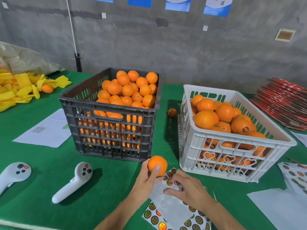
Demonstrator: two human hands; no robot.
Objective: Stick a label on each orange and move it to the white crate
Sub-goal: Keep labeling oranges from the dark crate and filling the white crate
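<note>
Reaching in from the bottom edge, your left hand (146, 178) grips one orange (157, 165), thumb laid over its near face and fingers curled behind, lifted just above the label sheet (172, 211) and in front of the black crate (109, 130). Your right hand (187, 188) hovers over the sheet beside it, palm down, fingers bent toward the round stickers at the sheet's far edge; whether they pinch one you cannot tell from here. The stickers are dark discs with gold rings, their print too small to read. Left of your forearm lie two white handheld controllers (73, 181) on the green table (41, 156). Beyond them a printed paper (46, 130) shows a QR code. The black crate is heaped with oranges. To the right the white crate (229, 146), heart cut-outs in its near wall, holds oranges, one bearing a dark round label (245, 129). A loose orange (172, 112) sits between the crates. Blue posters (216, 5) on the far wall carry unreadable characters.
</note>
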